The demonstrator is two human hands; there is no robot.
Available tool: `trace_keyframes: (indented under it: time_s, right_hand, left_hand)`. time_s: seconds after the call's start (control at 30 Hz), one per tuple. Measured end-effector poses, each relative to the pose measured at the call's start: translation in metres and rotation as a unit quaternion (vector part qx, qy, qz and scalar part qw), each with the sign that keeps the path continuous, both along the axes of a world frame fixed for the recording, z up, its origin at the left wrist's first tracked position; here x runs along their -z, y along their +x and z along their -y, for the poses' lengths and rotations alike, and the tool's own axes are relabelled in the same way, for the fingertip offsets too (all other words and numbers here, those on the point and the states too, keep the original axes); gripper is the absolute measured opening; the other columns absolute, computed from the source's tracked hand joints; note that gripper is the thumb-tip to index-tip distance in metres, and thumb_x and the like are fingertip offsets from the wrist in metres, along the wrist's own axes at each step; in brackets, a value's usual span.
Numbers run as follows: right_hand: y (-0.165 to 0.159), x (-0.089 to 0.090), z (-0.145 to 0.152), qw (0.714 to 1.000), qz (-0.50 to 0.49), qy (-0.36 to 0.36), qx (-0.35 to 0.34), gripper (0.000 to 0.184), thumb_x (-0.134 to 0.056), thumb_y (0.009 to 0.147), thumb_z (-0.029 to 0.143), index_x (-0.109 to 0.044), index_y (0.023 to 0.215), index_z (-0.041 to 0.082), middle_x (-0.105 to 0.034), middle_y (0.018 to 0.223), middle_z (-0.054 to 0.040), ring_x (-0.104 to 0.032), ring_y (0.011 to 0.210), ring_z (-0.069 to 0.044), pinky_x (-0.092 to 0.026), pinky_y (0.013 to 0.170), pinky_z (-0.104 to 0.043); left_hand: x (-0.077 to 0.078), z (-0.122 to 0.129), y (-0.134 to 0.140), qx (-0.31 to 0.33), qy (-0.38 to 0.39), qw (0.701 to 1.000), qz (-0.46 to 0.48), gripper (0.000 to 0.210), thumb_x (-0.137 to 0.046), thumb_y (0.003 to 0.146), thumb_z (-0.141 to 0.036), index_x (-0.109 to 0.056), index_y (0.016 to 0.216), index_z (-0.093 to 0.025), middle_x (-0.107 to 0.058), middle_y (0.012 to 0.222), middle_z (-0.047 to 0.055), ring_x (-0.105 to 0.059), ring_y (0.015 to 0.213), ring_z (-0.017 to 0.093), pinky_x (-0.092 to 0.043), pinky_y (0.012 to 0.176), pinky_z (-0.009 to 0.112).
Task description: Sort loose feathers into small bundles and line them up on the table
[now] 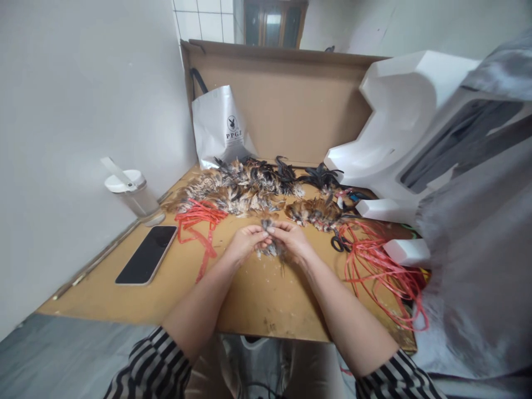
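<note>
My left hand (247, 243) and my right hand (291, 239) meet over the middle of the table, fingertips pinched together. Between them they grip a small bunch of feathers (266, 224), grey and brown. Loose grey feathers (272, 249) lie just under my fingers. Behind my hands spreads a large pile of brown, white and black feathers (245, 194). A smaller brown feather heap (313, 211) sits to the right, with black feathers (322, 177) beyond it. My fingers partly hide the held bunch.
Red plastic strips (203, 213) lie left, and a bigger red tangle (369, 257) right, beside black scissor handles (341, 242). A phone (147, 255) and lidded cup (135, 194) stand left. A silver bag (218, 124) leans at the back. White foam pieces (399, 105) and grey cloth border the right.
</note>
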State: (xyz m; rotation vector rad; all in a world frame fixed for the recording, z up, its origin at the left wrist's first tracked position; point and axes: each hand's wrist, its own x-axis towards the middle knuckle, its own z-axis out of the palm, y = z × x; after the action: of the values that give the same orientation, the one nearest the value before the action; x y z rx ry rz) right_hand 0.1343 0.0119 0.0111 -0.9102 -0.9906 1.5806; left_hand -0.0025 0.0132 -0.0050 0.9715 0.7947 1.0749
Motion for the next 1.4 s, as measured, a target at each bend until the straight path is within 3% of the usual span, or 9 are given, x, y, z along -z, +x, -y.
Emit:
trace_keyframes:
  time_s: [0.2, 0.43, 0.8, 0.9, 0.97, 1.07, 1.23, 1.4]
  right_hand:
    - [0.0, 0.001, 0.001, 0.997, 0.049, 0.051, 0.036, 0.023, -0.073, 0.052, 0.03, -0.057, 0.06, 0.014, -0.057, 0.05, 0.0026, -0.05, 0.044, -0.009, -0.039, 0.048, -0.022]
    - [0.002, -0.005, 0.003, 0.993, 0.086, 0.078, 0.033, 0.022, -0.071, 0.053, 0.031, -0.057, 0.055, 0.013, -0.054, 0.047, 0.0029, -0.047, 0.043, -0.008, -0.035, 0.045, -0.021]
    - [0.006, -0.001, -0.002, 0.997, 0.067, -0.007, -0.038, 0.024, -0.072, 0.051, 0.031, -0.057, 0.06, 0.014, -0.055, 0.049, 0.0026, -0.047, 0.043, -0.007, -0.033, 0.044, -0.019]
    - [0.012, -0.004, -0.005, 0.996, 0.089, 0.017, -0.019, 0.027, -0.07, 0.054, 0.035, -0.061, 0.071, 0.015, -0.055, 0.051, 0.0032, -0.042, 0.042, -0.005, -0.031, 0.044, -0.019]
    - [0.021, -0.008, -0.007, 0.987, 0.147, 0.058, 0.028, 0.03, -0.067, 0.056, 0.036, -0.063, 0.078, 0.015, -0.056, 0.053, 0.0027, -0.041, 0.043, -0.006, -0.032, 0.046, -0.02]
    - [0.037, -0.01, -0.012, 0.946, 0.29, 0.109, 0.096, 0.025, -0.066, 0.055, 0.035, -0.063, 0.066, 0.013, -0.06, 0.061, -0.0009, -0.046, 0.051, -0.008, -0.035, 0.052, -0.021]
    - [0.046, 0.0, -0.016, 0.902, 0.416, 0.114, -0.032, 0.025, -0.06, 0.058, 0.035, -0.064, 0.062, 0.011, -0.055, 0.053, 0.0, -0.041, 0.046, -0.007, -0.032, 0.047, -0.021]
    - [0.036, 0.021, -0.021, 0.891, 0.438, 0.114, -0.038, 0.024, -0.059, 0.059, 0.034, -0.063, 0.064, 0.011, -0.051, 0.05, 0.0022, -0.038, 0.045, -0.006, -0.031, 0.045, -0.019]
  left_hand:
    - [-0.003, 0.002, 0.003, -0.006, 0.046, 0.997, -0.064, 0.02, -0.068, 0.059, -0.025, -0.062, 0.071, -0.009, -0.063, 0.061, 0.004, -0.057, 0.053, 0.009, -0.044, 0.053, 0.019]
    - [-0.007, 0.004, 0.004, -0.022, 0.074, 0.99, -0.114, 0.019, -0.066, 0.06, -0.025, -0.064, 0.07, -0.009, -0.064, 0.06, 0.006, -0.057, 0.051, 0.01, -0.044, 0.052, 0.02]
    - [0.003, 0.003, 0.005, 0.005, 0.032, 0.995, -0.097, 0.023, -0.067, 0.06, -0.03, -0.064, 0.07, -0.009, -0.065, 0.065, 0.007, -0.057, 0.052, 0.01, -0.045, 0.054, 0.022]
    - [-0.001, 0.002, 0.001, -0.015, 0.018, 0.997, -0.073, 0.023, -0.068, 0.06, -0.031, -0.063, 0.07, -0.01, -0.065, 0.065, 0.006, -0.057, 0.052, 0.009, -0.044, 0.053, 0.02]
    - [-0.002, -0.001, -0.002, -0.044, 0.01, 0.998, -0.043, 0.023, -0.067, 0.061, -0.03, -0.063, 0.072, -0.011, -0.065, 0.067, 0.006, -0.057, 0.055, 0.008, -0.044, 0.054, 0.018]
    - [-0.002, -0.005, -0.007, -0.08, -0.011, 0.997, -0.006, 0.021, -0.067, 0.062, -0.029, -0.062, 0.072, -0.011, -0.066, 0.074, 0.008, -0.058, 0.06, 0.008, -0.044, 0.054, 0.016]
    - [-0.001, -0.007, -0.009, -0.086, -0.03, 0.996, 0.017, 0.022, -0.068, 0.061, -0.027, -0.063, 0.074, -0.01, -0.065, 0.078, 0.008, -0.059, 0.064, 0.008, -0.044, 0.053, 0.014]
    - [0.001, -0.006, -0.007, -0.085, -0.031, 0.996, 0.018, 0.022, -0.069, 0.06, -0.027, -0.064, 0.072, -0.01, -0.063, 0.072, 0.006, -0.057, 0.061, 0.007, -0.042, 0.051, 0.012]
